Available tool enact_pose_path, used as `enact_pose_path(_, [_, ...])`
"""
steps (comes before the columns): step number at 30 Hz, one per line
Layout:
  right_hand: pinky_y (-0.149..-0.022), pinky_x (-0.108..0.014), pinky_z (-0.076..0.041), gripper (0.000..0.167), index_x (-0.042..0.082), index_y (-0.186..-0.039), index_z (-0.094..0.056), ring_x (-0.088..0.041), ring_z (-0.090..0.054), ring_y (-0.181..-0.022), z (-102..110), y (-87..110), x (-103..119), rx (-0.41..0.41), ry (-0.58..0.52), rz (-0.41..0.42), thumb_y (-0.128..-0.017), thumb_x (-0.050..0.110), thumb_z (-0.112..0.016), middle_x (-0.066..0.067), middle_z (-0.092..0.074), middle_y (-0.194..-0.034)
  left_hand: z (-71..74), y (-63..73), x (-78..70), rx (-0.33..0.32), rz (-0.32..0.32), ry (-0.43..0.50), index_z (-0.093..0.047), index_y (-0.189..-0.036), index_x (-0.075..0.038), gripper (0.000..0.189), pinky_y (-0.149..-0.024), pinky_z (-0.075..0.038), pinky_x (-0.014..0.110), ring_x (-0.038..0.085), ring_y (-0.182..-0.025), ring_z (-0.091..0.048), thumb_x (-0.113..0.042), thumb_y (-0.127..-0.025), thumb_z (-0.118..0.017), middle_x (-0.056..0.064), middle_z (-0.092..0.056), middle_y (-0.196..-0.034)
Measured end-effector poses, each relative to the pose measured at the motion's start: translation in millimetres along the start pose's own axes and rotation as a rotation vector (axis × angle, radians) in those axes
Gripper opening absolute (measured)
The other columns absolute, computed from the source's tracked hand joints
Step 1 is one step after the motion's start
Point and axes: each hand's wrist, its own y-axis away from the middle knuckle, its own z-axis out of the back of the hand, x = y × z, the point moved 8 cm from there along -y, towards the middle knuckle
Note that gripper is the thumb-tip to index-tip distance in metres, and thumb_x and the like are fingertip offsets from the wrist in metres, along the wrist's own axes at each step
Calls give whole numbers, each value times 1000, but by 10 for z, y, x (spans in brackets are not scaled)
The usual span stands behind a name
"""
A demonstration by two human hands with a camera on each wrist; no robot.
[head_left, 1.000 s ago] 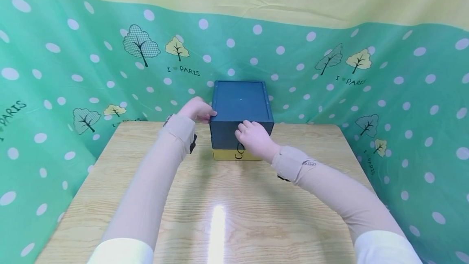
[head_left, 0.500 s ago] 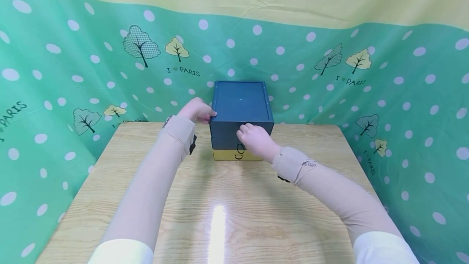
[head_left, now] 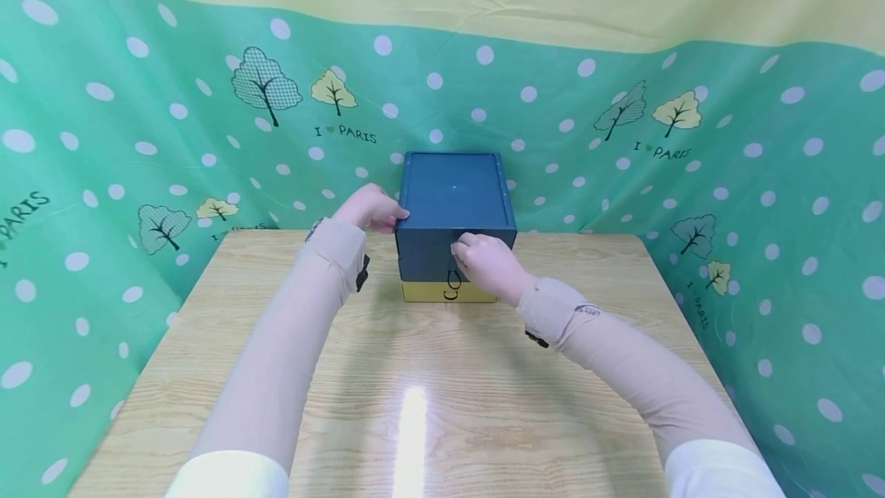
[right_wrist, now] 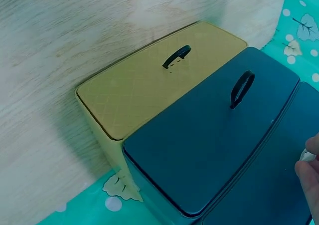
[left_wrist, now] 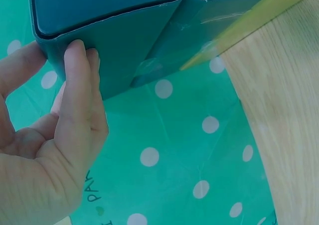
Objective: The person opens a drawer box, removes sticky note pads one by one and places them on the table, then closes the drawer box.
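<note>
A small drawer cabinet (head_left: 454, 192) has blue upper drawers above a yellow bottom drawer (head_left: 425, 292). My left hand (head_left: 373, 210) rests on its upper left corner. In the left wrist view the thumb lies at the top edge, and fairly straight fingers (left_wrist: 77, 85) touch the side panel. With curled fingertips, my right hand (head_left: 489, 263) pinches the middle of the top drawer's front, where the handle is hidden by the fingers. A small whitish patch (right_wrist: 307, 156) shows between them; its nature is unclear. All drawers appear closed.
Black loop handles stick out from the middle blue drawer (right_wrist: 242, 89) and the yellow one (right_wrist: 177, 57). The cabinet stands at the back of a wooden table (head_left: 532, 406), against a green dotted curtain (head_left: 553, 83) that also hangs along both sides.
My right hand has shifted slightly down and right on the top drawer's front, its fingers drawing closer together. My left hand and the cabinet stay put.
</note>
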Motion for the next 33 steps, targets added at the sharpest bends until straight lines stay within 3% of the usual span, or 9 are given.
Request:
enact_pose_path(9, [-72, -27, -59, 9, -1, -92, -70, -20, -66, -80, -14, 13, -51, 10, -129, -35, -83, -1, -69, -11, -66, -87, -3, 13, -5, -6, -6, 5, -45, -129, 6, 42, -94, -54, 31, 25, -102, -57, -10, -92, -60, 20, -54, -124])
enact_pose_path(22, [-73, -25, -59, 11, -3, -91, -70, -23, -67, -84, 10, 38, -83, -65, -235, -60, -81, -5, -68, -12, -66, -90, -1, -6, -5, -3, -4, 2, -44, -130, 6, 43, -96, -53, 32, 28, -113, -55, -11, -93, -59, 20, -53, -127])
enact_pose_path(33, [-74, -25, -59, 11, -3, -92, -71, -23, -67, -84, -11, 49, -104, -79, -262, -57, -82, -4, -68, -13, -67, -91, -3, -12, 7, 0, 0, 11, -40, -134, 6, 48, -96, -53, 32, 29, -118, -55, -10, -93, -59, 20, -52, -129])
